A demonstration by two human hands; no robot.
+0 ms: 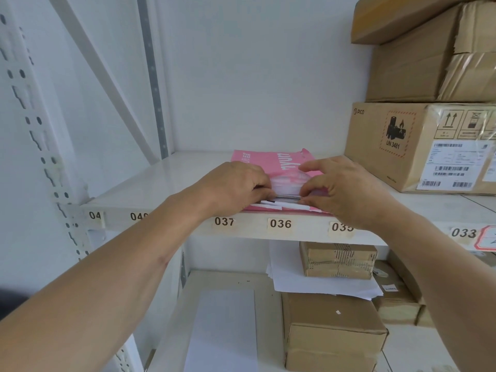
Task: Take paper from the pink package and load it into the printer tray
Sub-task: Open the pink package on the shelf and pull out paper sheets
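Observation:
A pink paper package (268, 160) lies flat on a white shelf (166, 181) above the labels 037 to 035, its near end torn open. White sheets (284, 204) stick out of that open end. My left hand (236, 183) grips the left side of the opening with curled fingers. On the opening's right side, my right hand (346, 186) pinches the wrapper and the sheets between thumb and fingers. No printer or tray appears in the head view.
Large cardboard boxes (418, 143) are stacked on the same shelf just right of the package. The lower shelf holds loose white sheets (222, 328) and several small cardboard boxes (330, 328). A perforated upright (35, 135) frames the left side.

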